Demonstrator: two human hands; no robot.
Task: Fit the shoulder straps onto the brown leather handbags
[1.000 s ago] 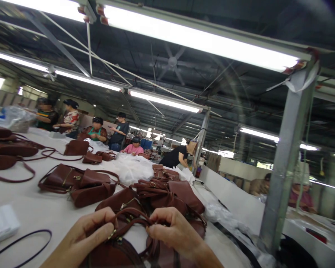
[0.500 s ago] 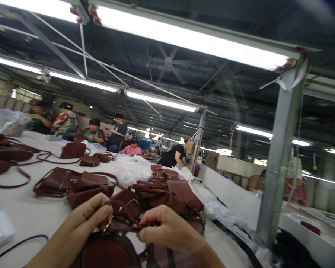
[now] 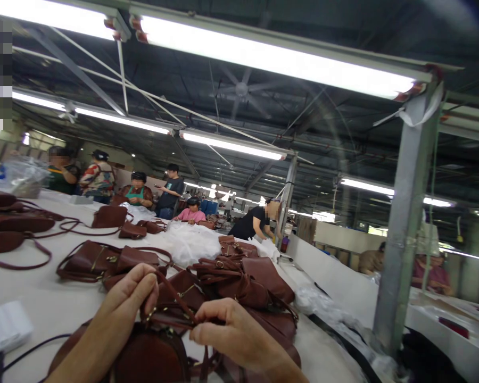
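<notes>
A dark brown leather handbag [image 3: 149, 354] sits right in front of me at the bottom of the view, partly covered by my left forearm. My left hand [image 3: 133, 290] pinches a thin brown leather strap [image 3: 175, 295] above the bag, near a small gold-coloured metal fitting. Farther right, my right hand [image 3: 227, 324] has its thumb and fingers closed on the same strap, which runs between both hands. The strap's end within the left fingers is hidden.
Several brown bags [image 3: 231, 276] lie heaped just beyond my hands, with more at the left [image 3: 8, 223]. White wrapping [image 3: 191, 242] lies behind them. A white power block [image 3: 6, 327] with a black cable is on the near left. A metal post [image 3: 403, 213] stands at right; several people work farther back.
My left hand has risen slightly, lifting the strap so it slants down toward my right hand. The right hand has shifted a little left. The view has turned slightly.
</notes>
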